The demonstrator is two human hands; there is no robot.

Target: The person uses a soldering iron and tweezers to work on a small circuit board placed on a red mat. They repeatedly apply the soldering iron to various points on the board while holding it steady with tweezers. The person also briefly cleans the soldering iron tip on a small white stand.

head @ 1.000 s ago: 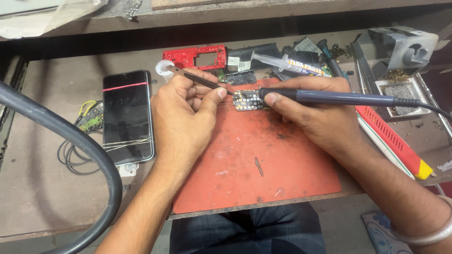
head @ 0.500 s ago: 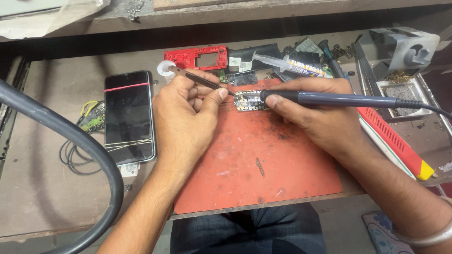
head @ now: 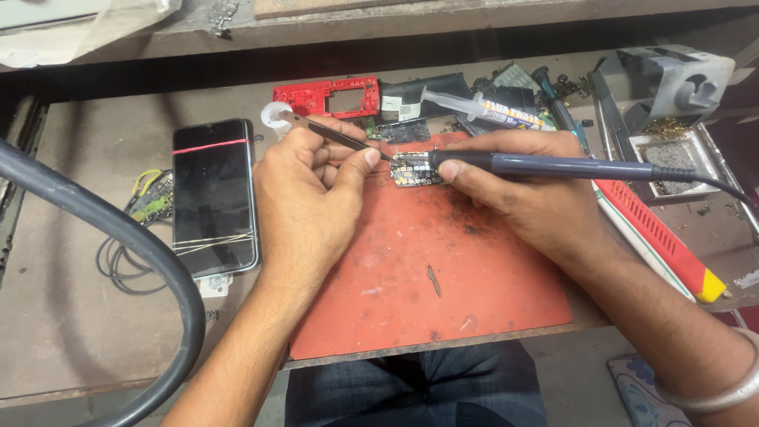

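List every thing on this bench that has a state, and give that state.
left hand: pinching tweezers
right hand: gripping soldering iron
circuit board: flat on red mat, both tool tips on it
phone: screen dark, cracked
syringe: lying flat

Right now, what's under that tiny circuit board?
The little circuit board lies on the red work mat, which rests on the bench. The tweezers and soldering iron meet over it. Anything directly beneath the board is hidden.
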